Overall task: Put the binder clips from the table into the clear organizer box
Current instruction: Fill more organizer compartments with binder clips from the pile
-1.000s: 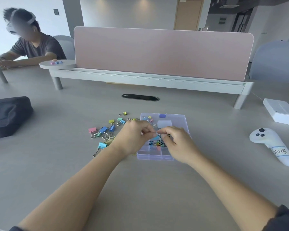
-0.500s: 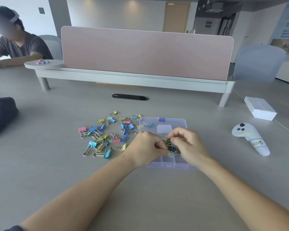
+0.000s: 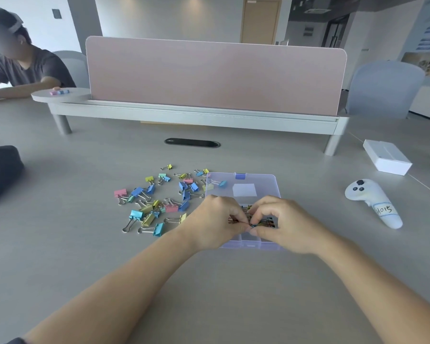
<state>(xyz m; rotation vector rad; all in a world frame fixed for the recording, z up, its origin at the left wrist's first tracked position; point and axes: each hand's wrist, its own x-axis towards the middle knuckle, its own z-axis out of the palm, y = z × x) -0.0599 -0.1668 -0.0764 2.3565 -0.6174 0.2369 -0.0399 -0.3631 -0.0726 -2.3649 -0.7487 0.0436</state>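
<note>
Head view looks down on a grey table where the left hand and right hand meet fingertip to fingertip over the near half of the clear plastic organizer box. Each hand has thumb and forefinger curled in and clamped on one small blue binder clip. They hold it just above a near compartment in which a dark heap of clips lies. The clip is too small to tell how its long axis runs. It sits directly over the box, so the drop probably needs only a release downward.

The loose pastel binder clips lie spread on the table off the box's left edge, a few close against its far-left corner. That spread is on the left hand's side and near it, while the right hand would have to cross the box. The left hand therefore seems better placed for the next pick.
</note>
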